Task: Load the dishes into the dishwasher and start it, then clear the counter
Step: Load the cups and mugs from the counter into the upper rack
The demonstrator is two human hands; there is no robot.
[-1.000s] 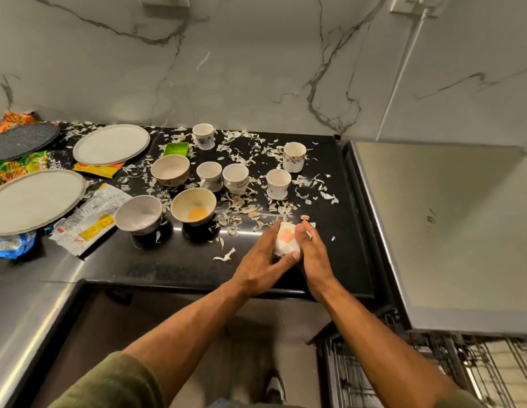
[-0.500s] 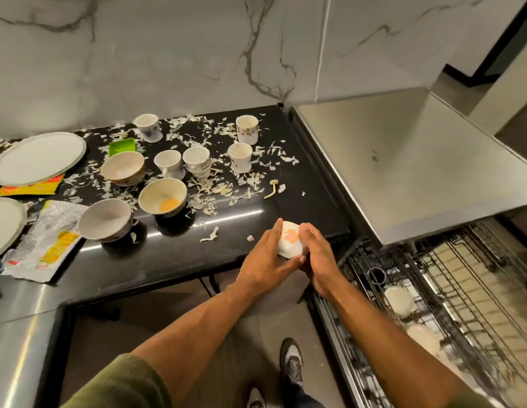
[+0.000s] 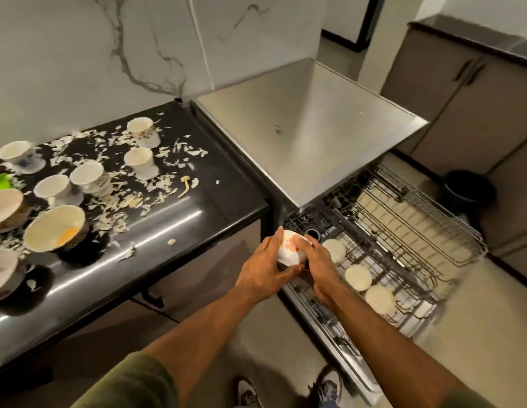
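Head view, angled down, close above dishwasher rack (image 3: 403, 231)

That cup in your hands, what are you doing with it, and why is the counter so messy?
A person holds a white cup between the left hand and right hand, just over the near corner of the pulled-out dishwasher rack. Three pale round dishes already sit in the rack. More cups and bowls wait on the black counter among scattered peels.

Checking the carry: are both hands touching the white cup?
Touching. The head view shows the left hand and right hand wrapped against opposite sides of the cup, held above the dishwasher rack.
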